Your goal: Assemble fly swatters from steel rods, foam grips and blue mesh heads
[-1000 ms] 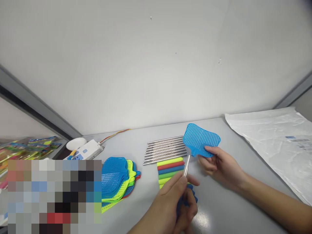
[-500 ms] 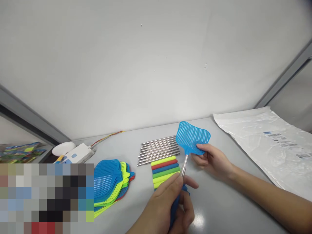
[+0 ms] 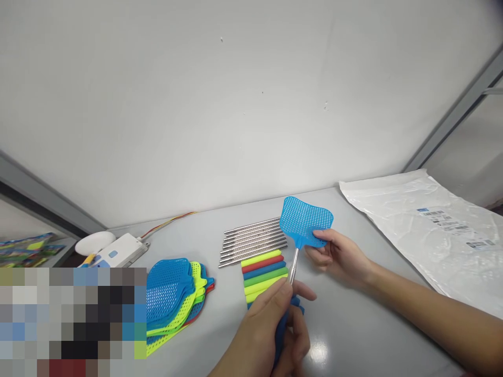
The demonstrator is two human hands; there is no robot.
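A fly swatter [image 3: 305, 217] with a blue perforated head, a silver metal rod and a blue grip is held between my two hands. My left hand [image 3: 271, 324] is wrapped round its grip at the bottom centre. My right hand [image 3: 334, 251] pinches the lower right edge of the head between thumb and fingers. Behind the swatter lies a row of metal rods [image 3: 251, 242]. Coloured grips [image 3: 264, 272] in yellow, red, blue and green lie side by side, partly hidden by my left hand. To the left, loose swatter heads [image 3: 173, 288] are stacked.
A large white plastic package [image 3: 408, 225] with a label lies on the right. At the back left are a white box with wires [image 3: 123, 250] and a white oval object [image 3: 95, 243]. A grey-white wall [image 3: 236, 104] rises behind the table. The lower left is pixelated.
The view has shifted slightly, so things on the table sit a little further left. Both hands keep their hold on the fly swatter, with hardly any other movement.
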